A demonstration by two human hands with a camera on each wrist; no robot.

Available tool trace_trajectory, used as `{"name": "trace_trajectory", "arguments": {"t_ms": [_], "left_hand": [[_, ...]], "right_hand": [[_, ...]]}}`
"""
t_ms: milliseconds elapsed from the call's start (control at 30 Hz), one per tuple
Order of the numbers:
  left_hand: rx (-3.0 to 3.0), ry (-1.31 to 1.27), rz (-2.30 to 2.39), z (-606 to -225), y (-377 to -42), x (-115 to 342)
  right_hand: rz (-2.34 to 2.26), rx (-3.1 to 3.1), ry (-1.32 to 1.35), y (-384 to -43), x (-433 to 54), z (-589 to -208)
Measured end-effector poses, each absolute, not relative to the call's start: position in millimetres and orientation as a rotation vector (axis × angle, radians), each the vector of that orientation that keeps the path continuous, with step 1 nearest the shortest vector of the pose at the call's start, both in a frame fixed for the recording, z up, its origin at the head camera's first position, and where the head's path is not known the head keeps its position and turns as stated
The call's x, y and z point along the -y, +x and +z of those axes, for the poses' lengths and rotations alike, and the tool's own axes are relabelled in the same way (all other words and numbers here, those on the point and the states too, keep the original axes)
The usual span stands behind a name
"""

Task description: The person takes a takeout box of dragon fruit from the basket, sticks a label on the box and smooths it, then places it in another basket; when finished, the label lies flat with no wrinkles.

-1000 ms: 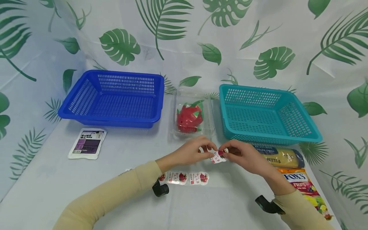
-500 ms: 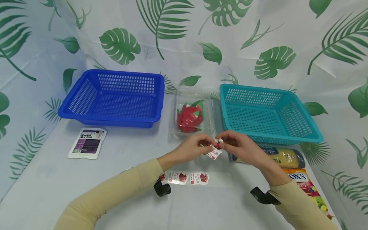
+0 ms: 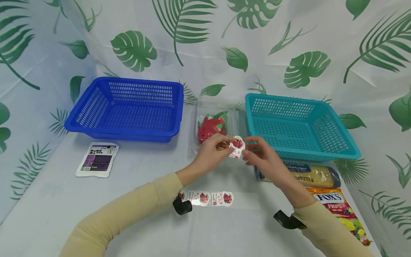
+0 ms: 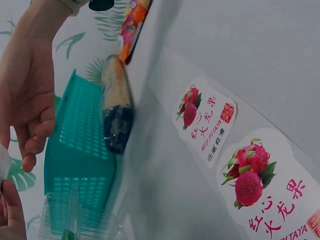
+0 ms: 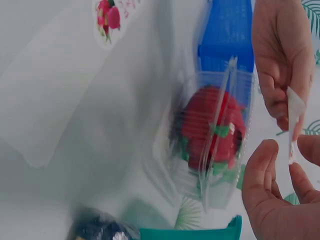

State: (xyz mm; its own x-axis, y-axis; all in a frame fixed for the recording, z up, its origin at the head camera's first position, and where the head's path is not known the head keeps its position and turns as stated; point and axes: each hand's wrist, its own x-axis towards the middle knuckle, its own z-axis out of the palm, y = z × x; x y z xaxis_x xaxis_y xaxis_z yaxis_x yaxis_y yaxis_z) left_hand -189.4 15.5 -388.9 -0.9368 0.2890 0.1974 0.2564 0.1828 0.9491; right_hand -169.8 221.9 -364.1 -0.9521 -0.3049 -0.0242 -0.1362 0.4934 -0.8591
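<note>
In the head view, my left hand [image 3: 208,151] pinches a white label sticker [image 3: 238,143] printed with a red pitaya. My right hand [image 3: 263,157] is at the sticker's right edge, its thumb and index finger spread apart. In the right wrist view, the sticker [image 5: 295,112] appears edge-on, close to the right fingertips [image 5: 299,177]; whether they touch it I cannot tell. Just behind the hands stands a clear plastic clamshell box [image 3: 236,125] with a red and green dragon fruit [image 3: 210,128] inside. A backing strip [image 3: 247,201] bearing several similar stickers [image 3: 222,199] lies in front, partly hidden by the left sleeve.
At the back left stands a blue basket [image 3: 138,134], and a teal basket [image 3: 305,154] at the back right. A spaghetti pack [image 3: 308,175] and a Fox's candy bag [image 3: 341,212] lie at right. A white and purple packet [image 3: 97,159] lies at left.
Both hands have moved away from the front edge toward the clamshell box with the sticker. The right fingers have spread from their pinch, and the sticker now faces up, more fully seen.
</note>
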Motion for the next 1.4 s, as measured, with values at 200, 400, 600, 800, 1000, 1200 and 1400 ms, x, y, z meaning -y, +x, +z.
{"name": "trace_trajectory", "arguments": {"t_ms": [200,400,600,800,1000,1200,1400], "left_hand": [[-2.44,0.504,1.985,-387,-194,-15],[-2.462,0.509,1.994,-385,-196,-15],[-2.459,0.533,1.986,-386,-197,-15],[-2.45,0.554,1.994,-384,-201,-14],[-2.487,0.51,1.928,-383,-206,-11],[-2.423,0.46,1.935,-382,-210,-8],[-2.476,0.458,1.92,-380,-214,-8]], "right_hand": [[-1.556,-2.521,-0.326,-174,-212,-361],[-1.538,-2.547,-0.277,-178,-205,-356],[-1.517,-2.589,-0.148,-185,-198,-354],[-1.544,-2.615,-0.072,-193,-194,-355],[-1.572,-2.638,-0.087,-198,-192,-357],[-1.568,-2.625,-0.116,-199,-188,-358],[-1.558,-2.615,-0.131,-202,-185,-360]]}}
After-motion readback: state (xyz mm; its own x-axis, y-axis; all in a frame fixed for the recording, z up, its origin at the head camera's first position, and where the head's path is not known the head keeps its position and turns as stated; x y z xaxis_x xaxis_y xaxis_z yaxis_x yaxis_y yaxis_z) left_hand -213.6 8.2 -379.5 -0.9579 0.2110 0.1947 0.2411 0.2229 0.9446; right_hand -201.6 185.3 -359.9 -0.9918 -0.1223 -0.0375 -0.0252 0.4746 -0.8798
